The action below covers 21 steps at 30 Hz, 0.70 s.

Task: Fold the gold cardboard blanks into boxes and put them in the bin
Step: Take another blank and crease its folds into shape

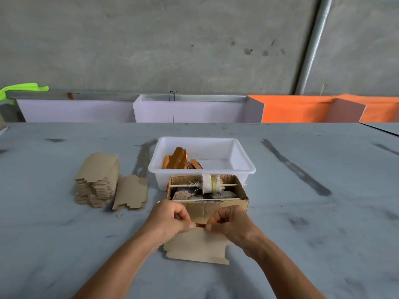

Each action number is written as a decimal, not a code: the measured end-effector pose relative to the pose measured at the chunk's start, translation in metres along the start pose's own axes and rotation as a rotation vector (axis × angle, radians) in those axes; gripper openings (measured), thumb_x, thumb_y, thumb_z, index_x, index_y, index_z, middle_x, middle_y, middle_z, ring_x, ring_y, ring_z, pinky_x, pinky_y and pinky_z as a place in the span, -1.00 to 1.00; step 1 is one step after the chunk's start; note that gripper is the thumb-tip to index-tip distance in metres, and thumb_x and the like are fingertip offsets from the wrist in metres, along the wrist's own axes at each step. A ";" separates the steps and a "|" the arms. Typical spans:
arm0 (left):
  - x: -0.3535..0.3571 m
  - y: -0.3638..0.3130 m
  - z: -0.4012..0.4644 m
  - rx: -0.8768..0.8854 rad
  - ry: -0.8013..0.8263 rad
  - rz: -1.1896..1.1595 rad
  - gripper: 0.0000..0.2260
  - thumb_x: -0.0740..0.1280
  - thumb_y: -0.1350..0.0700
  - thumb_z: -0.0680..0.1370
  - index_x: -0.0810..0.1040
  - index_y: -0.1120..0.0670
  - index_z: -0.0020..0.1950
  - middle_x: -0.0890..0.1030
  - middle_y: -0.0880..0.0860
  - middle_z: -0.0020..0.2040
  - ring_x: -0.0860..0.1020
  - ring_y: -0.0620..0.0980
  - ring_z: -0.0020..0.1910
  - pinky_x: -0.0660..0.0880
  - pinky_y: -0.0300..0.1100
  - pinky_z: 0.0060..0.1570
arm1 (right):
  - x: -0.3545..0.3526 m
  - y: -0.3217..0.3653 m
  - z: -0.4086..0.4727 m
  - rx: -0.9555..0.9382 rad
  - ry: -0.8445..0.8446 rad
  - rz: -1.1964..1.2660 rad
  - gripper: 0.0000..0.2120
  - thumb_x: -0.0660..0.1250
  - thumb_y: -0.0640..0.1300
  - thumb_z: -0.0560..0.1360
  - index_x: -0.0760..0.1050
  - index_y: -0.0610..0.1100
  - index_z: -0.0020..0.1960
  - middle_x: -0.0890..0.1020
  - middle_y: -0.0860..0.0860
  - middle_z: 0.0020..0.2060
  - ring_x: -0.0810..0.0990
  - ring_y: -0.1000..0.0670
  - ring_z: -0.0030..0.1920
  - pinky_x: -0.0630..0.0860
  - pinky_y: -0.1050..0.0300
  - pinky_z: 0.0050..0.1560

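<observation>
A flat cardboard blank lies on the table in front of me, brown side up, with a sliver of its gold face showing at the far edge. My left hand and my right hand both pinch that far edge, fingers curled, thumbs close together. A stack of blanks sits at the left, with one loose blank leaning beside it. The white plastic bin stands beyond, holding several folded gold boxes in its left half.
A small open brown carton with two sticks and a cloth-wrapped roll stands between my hands and the bin. Low white and orange panels line the table's far edge below a concrete wall.
</observation>
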<state>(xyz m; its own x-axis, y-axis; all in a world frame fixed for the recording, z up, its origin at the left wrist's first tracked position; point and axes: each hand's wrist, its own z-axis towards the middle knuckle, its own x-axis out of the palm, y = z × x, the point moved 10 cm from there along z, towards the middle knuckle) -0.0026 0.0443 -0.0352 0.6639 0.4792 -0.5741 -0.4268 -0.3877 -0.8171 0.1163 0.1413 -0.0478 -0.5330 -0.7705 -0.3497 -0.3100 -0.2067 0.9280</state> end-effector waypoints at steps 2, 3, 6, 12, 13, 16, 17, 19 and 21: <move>-0.001 0.007 -0.001 -0.031 0.024 -0.052 -0.89 0.51 0.24 0.38 0.64 0.09 -0.31 0.58 -0.01 -0.38 0.47 -0.14 -0.38 0.44 -0.33 -0.35 | -0.003 -0.003 -0.002 0.021 0.023 0.029 -0.73 0.36 -0.39 0.45 0.66 -0.09 -0.31 0.62 0.10 -0.41 0.50 0.20 -0.35 0.42 0.41 -0.31; -0.001 0.010 -0.002 -0.050 0.041 -0.099 -0.88 0.48 0.28 0.40 0.65 0.10 -0.29 0.59 0.01 -0.37 0.49 -0.13 -0.37 0.46 -0.33 -0.34 | -0.006 -0.005 -0.003 0.033 0.027 0.051 -0.70 0.33 -0.42 0.45 0.67 -0.10 -0.30 0.63 0.10 -0.42 0.50 0.22 -0.37 0.41 0.43 -0.33; -0.001 0.018 -0.005 -0.107 0.075 -0.222 -0.84 0.43 0.37 0.43 0.67 0.13 -0.25 0.61 0.04 -0.36 0.52 -0.11 -0.36 0.51 -0.32 -0.33 | -0.013 -0.011 -0.007 0.076 0.018 0.194 -0.66 0.32 -0.50 0.42 0.69 -0.10 -0.20 0.64 0.04 -0.41 0.52 0.20 -0.40 0.42 0.41 -0.38; -0.004 0.024 -0.004 -0.154 0.075 -0.423 -0.83 0.37 0.42 0.44 0.67 0.17 -0.18 0.60 0.07 -0.38 0.50 -0.09 -0.45 0.50 -0.29 -0.39 | -0.021 -0.017 -0.003 0.111 -0.016 0.330 -0.70 0.32 -0.50 0.42 0.66 -0.18 -0.04 0.68 -0.05 -0.29 0.58 0.01 -0.26 0.52 0.14 -0.17; -0.005 0.024 -0.004 -0.157 0.070 -0.437 -0.83 0.37 0.42 0.45 0.66 0.17 -0.18 0.60 0.07 -0.38 0.51 -0.09 -0.45 0.50 -0.28 -0.38 | -0.022 -0.017 -0.003 0.101 -0.015 0.346 -0.72 0.31 -0.48 0.44 0.65 -0.19 0.01 0.70 -0.06 -0.23 0.60 0.01 -0.21 0.54 0.15 -0.12; -0.012 0.026 -0.002 -0.170 0.020 -0.475 -0.82 0.39 0.42 0.43 0.66 0.16 -0.19 0.62 0.08 -0.37 0.51 -0.06 -0.42 0.50 -0.22 -0.34 | -0.027 -0.014 -0.008 0.030 -0.014 0.446 -0.76 0.26 -0.35 0.53 0.61 -0.14 0.09 0.71 -0.05 -0.06 0.65 0.03 -0.06 0.58 0.15 -0.01; -0.015 0.029 -0.001 -0.182 -0.004 -0.502 -0.82 0.40 0.42 0.42 0.66 0.15 -0.19 0.62 0.09 -0.35 0.52 -0.05 -0.41 0.51 -0.21 -0.33 | -0.033 -0.013 -0.012 -0.016 -0.040 0.453 -0.75 0.24 -0.31 0.55 0.60 -0.10 0.12 0.70 -0.03 -0.02 0.65 0.02 -0.02 0.58 0.11 0.02; -0.020 0.034 0.000 -0.203 -0.033 -0.549 -0.82 0.41 0.42 0.41 0.66 0.15 -0.20 0.65 0.09 -0.33 0.54 -0.05 -0.40 0.54 -0.24 -0.36 | -0.049 -0.011 -0.023 -0.118 -0.126 0.388 -0.70 0.20 -0.30 0.58 0.57 -0.04 0.18 0.69 0.01 0.02 0.66 -0.03 -0.01 0.57 0.07 0.03; -0.021 0.039 0.000 -0.223 -0.041 -0.587 -0.82 0.41 0.42 0.40 0.67 0.15 -0.20 0.66 0.07 -0.33 0.55 -0.05 -0.38 0.53 -0.27 -0.40 | -0.057 -0.012 -0.035 -0.188 -0.179 0.356 -0.64 0.22 -0.40 0.54 0.56 -0.03 0.18 0.68 -0.02 0.00 0.66 -0.09 -0.05 0.55 0.10 -0.03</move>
<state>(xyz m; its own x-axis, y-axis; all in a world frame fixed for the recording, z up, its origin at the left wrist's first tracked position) -0.0334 0.0192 -0.0546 0.7225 0.6903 -0.0384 0.1428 -0.2034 -0.9686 0.1781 0.1667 -0.0347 -0.7135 -0.7006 -0.0051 0.0572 -0.0656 0.9962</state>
